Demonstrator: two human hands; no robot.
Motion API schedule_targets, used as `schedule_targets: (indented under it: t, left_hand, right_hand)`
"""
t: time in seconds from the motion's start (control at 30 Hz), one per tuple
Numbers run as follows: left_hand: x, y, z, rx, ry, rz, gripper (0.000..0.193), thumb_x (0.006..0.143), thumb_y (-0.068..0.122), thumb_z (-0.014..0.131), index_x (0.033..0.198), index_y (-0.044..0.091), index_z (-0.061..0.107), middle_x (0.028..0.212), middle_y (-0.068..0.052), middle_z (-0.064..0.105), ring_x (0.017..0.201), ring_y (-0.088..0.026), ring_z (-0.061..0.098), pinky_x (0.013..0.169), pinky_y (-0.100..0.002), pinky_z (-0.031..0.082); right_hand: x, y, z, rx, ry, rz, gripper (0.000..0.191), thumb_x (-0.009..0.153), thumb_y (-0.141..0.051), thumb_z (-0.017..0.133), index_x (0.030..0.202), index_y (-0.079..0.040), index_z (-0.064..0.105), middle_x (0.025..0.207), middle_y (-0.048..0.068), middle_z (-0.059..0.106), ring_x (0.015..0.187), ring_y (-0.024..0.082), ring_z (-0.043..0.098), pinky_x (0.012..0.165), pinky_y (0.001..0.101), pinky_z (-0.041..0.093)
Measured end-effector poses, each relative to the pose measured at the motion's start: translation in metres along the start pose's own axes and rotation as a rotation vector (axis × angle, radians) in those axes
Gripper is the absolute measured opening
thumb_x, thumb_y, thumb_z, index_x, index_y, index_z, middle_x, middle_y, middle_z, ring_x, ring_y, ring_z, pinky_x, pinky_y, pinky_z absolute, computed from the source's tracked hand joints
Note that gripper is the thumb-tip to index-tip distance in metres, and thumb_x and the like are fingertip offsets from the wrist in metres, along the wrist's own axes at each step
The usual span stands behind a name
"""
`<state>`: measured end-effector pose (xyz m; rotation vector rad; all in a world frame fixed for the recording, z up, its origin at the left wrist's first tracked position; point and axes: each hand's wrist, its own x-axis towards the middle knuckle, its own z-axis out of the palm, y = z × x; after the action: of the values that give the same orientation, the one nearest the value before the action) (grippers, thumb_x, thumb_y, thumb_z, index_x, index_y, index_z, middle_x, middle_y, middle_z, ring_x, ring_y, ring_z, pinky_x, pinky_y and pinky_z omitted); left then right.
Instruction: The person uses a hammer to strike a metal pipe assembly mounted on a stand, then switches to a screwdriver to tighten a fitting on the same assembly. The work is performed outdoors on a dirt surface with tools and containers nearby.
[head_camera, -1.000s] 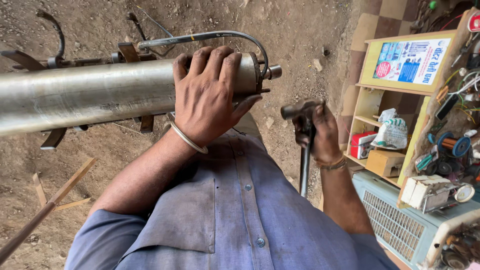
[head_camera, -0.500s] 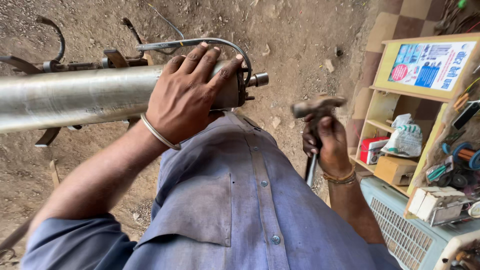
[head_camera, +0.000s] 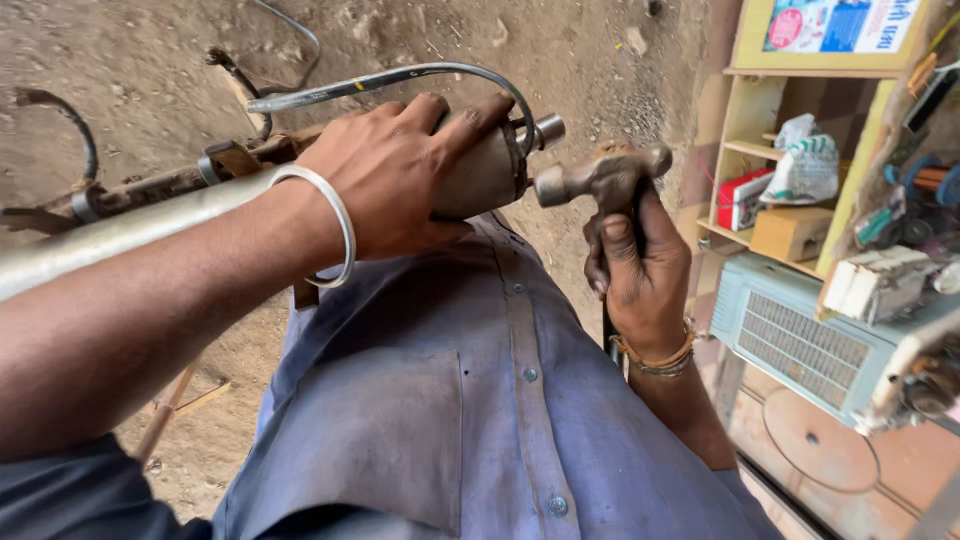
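Left grip (head_camera: 400, 180) wraps pipe (head_camera: 130, 235) near its capped end; right grip (head_camera: 640, 280) fisted on hammer (head_camera: 600, 178), head just beside pipe tip. Striking step likely; next tap needs pipe held steady, aim square.

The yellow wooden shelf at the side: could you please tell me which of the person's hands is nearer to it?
Right. The right hand, gripping the hammer, is beside the yellow shelf; the left hand lies on the metal pipe, farther away.

The pipe (head_camera: 120, 235) is shiny silver, the hammer (head_camera: 605, 175) rusty brown, the shirt (head_camera: 470, 400) dusty blue (shelf (head_camera: 745, 130) at right yellow).
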<state>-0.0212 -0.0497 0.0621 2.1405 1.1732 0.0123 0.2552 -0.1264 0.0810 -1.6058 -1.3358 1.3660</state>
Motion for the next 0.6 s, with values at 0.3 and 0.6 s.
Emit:
schedule_targets:
  t: [0.3,0.6]
  left_hand:
    - [-0.015,-0.013,-0.004,-0.081,-0.14,-0.098,0.112,0.074,0.048,0.087,0.158,0.011,0.023,0.111,-0.027,0.061,0.085,-0.039,0.071,0.063,-0.046,0.061]
    - [-0.017,-0.026,0.017,-0.102,-0.06,-0.071,0.1,0.07,0.043,0.089,0.146,0.005,0.036,0.108,-0.024,0.063,0.089,-0.038,0.07,0.067,-0.048,0.06]
  right_hand:
    - [-0.001,-0.018,0.042,-0.179,0.112,-0.115,0.049,0.119,-0.019,0.057,0.163,-0.003,0.043,0.088,0.0,0.053,0.068,0.004,0.05,0.049,0.0183,0.041]
    - [-0.011,-0.009,0.058,-0.354,0.159,-0.169,0.046,0.122,-0.023,0.056,0.16,0.0,0.043,0.081,-0.002,0.052,0.059,0.003,0.045,0.049,0.0183,0.04]
